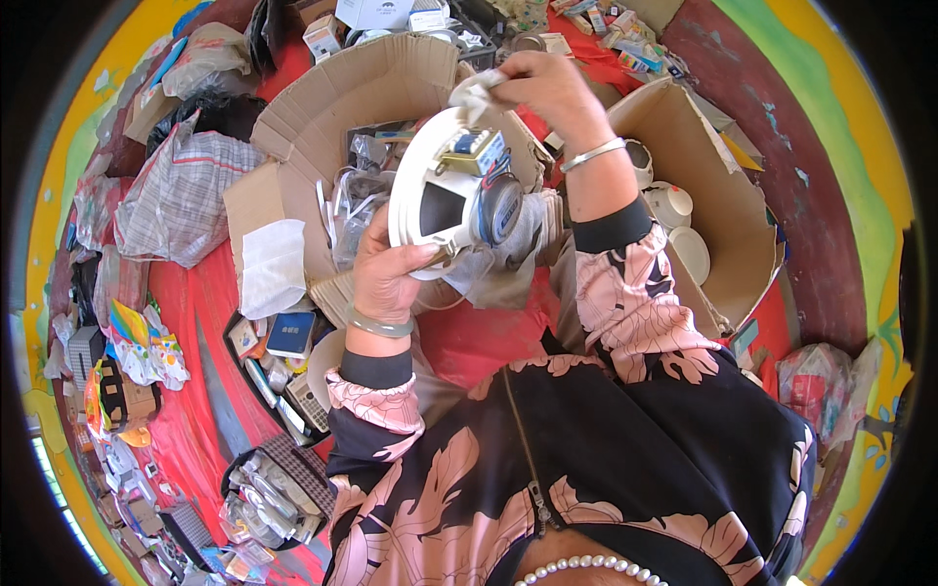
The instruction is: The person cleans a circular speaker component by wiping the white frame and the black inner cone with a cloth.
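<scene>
A red sheet (191, 313) spreads beneath everything. On it stands a wide open carton (342, 107) with clear plastic bags (369, 151) and thin white strips (330, 220) inside; both hands and the speaker block part of its contents. A second carton (728, 220), past the right forearm, holds white round parts (670, 203). A checked bag (181, 200) bulges beyond the first carton's left side, and a patterned basket (311, 479) nearer the person is filled with plastic-wrapped things. The white round speaker (467, 195) is raised over the first carton, tilted, its back showing; print on its magnet is too small to read. The left hand (386, 278) grips its lower rim, thumb on top. The right hand (537, 93) pinches a crumpled white cloth (476, 90) at the upper rim. A dark blue box (291, 334) bears pale lettering.
</scene>
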The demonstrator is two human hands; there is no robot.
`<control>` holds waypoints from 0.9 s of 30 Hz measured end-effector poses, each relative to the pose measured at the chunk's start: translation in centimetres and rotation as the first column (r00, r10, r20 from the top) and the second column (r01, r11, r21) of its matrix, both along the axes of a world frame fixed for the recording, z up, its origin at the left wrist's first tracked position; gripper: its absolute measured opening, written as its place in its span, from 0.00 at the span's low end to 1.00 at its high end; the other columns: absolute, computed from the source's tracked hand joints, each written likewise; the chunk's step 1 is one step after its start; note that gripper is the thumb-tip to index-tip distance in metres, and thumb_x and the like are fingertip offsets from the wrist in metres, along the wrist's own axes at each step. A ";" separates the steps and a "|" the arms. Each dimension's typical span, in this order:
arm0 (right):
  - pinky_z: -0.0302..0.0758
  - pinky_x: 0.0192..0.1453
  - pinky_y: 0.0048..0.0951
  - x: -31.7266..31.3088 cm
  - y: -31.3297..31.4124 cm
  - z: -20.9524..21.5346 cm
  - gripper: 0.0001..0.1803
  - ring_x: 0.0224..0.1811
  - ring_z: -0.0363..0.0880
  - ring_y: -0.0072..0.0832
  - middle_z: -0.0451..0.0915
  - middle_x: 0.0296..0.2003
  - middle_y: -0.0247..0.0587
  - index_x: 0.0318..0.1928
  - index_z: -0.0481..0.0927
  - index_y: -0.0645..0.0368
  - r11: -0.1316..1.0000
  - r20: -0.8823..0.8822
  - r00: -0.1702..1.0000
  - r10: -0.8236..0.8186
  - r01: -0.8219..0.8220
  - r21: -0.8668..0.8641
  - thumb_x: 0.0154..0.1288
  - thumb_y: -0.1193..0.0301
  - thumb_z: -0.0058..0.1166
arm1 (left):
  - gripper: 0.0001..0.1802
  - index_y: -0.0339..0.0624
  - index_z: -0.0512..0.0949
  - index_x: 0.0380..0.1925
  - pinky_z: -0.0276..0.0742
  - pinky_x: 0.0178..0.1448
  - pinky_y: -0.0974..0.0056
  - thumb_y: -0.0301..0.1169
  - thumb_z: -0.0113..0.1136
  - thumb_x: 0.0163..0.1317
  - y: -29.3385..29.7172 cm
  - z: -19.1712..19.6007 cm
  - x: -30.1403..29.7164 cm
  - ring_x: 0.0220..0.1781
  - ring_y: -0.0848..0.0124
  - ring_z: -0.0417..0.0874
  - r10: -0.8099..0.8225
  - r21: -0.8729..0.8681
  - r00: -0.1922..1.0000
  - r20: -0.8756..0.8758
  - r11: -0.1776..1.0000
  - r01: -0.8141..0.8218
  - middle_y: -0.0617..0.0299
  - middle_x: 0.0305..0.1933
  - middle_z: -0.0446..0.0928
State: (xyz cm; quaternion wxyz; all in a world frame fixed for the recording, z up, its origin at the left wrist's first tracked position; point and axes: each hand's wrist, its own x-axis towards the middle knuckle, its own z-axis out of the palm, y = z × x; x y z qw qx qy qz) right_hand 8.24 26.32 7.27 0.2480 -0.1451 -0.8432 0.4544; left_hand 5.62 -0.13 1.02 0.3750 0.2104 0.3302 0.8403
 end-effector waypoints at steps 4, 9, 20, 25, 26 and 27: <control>0.69 0.25 0.19 2.0 2.1 1.2 0.11 0.28 0.74 0.15 0.77 0.28 0.31 0.40 0.78 0.64 0.950 -0.317 0.948 0.036 -0.131 -0.282 0.53 0.77 0.55 | 0.33 0.30 0.69 0.53 0.72 0.59 0.56 0.14 0.56 0.38 -0.3 0.0 -0.4 0.51 0.58 0.78 -0.026 0.120 0.992 0.126 0.993 0.011 0.48 0.49 0.75; 0.70 0.40 0.16 3.3 0.5 2.0 0.10 0.35 0.73 0.14 0.76 0.32 0.28 0.38 0.77 0.63 0.801 -0.088 0.841 0.534 -0.536 -0.267 0.53 0.80 0.54 | 0.41 0.26 0.62 0.57 0.69 0.61 0.54 0.20 0.57 0.35 -1.1 0.2 -0.3 0.54 0.52 0.75 -0.021 0.098 0.996 0.092 0.995 0.012 0.44 0.53 0.73; 0.69 0.41 0.16 2.5 -2.9 2.6 0.07 0.36 0.72 0.14 0.76 0.33 0.27 0.32 0.75 0.61 0.694 -0.124 0.760 0.638 -0.637 -0.335 0.50 0.81 0.56 | 0.34 0.27 0.69 0.52 0.74 0.56 0.56 0.16 0.60 0.36 -2.2 0.8 -0.6 0.48 0.56 0.80 -0.101 0.066 0.989 0.107 0.993 0.095 0.46 0.48 0.76; 0.69 0.32 0.23 2.2 -4.3 2.9 0.06 0.26 0.72 0.19 0.75 0.21 0.35 0.27 0.75 0.64 0.673 0.024 0.673 0.739 -0.737 -0.066 0.43 0.78 0.53 | 0.32 0.27 0.70 0.50 0.74 0.54 0.57 0.16 0.59 0.37 -2.0 0.2 -0.2 0.46 0.57 0.80 -0.164 -0.070 0.983 0.087 0.983 0.170 0.47 0.46 0.77; 0.68 0.31 0.24 2.2 -4.4 3.0 0.06 0.25 0.71 0.20 0.75 0.21 0.35 0.27 0.75 0.64 0.662 0.058 0.661 0.748 -0.749 -0.008 0.43 0.78 0.53 | 0.32 0.27 0.71 0.50 0.74 0.54 0.57 0.16 0.59 0.37 -2.1 0.2 -0.2 0.46 0.58 0.80 -0.168 -0.086 0.982 0.086 0.981 0.175 0.47 0.46 0.77; 0.68 0.31 0.24 2.2 -4.4 3.2 0.06 0.25 0.71 0.21 0.74 0.20 0.35 0.26 0.75 0.64 0.648 0.092 0.650 0.755 -0.760 0.050 0.43 0.78 0.53 | 0.32 0.27 0.71 0.50 0.74 0.54 0.57 0.16 0.59 0.36 -2.2 0.1 -0.3 0.46 0.58 0.80 -0.171 -0.103 0.982 0.084 0.978 0.180 0.47 0.46 0.77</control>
